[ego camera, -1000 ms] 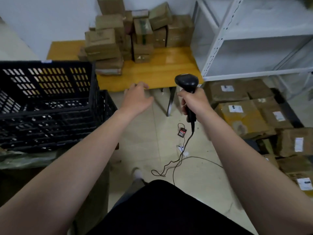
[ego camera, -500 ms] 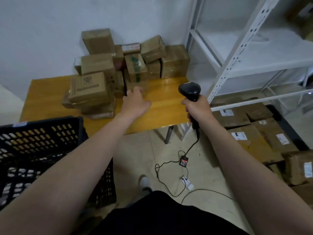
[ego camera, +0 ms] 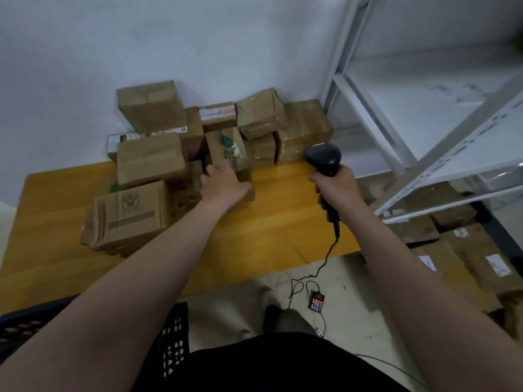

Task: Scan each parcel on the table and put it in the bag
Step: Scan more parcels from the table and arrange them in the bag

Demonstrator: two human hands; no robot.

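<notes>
Several brown cardboard parcels [ego camera: 147, 159] are stacked against the wall at the back of the yellow wooden table [ego camera: 283, 222]. My left hand [ego camera: 223, 183] reaches into the stack and lies over a small parcel [ego camera: 247, 195] under a green-printed box [ego camera: 226, 147]. Its fingers curl over the parcel's top and the thumb lies along its front. My right hand [ego camera: 336, 188] grips the handle of a black barcode scanner [ego camera: 324, 158] held upright over the table's right end. Its head points toward the stack. No bag is in view.
A black plastic crate [ego camera: 174, 329] stands at the lower left below the table's front edge. White metal shelving [ego camera: 441, 165] rises on the right, with labelled parcels [ego camera: 481, 258] on the floor beneath. The scanner cable [ego camera: 325, 258] hangs to a small device [ego camera: 316, 300] on the floor.
I have stepped closer to the table. My left hand moved forward from the table's front edge into the stack and onto the small parcel. The scanner rose over the table with my right hand.
</notes>
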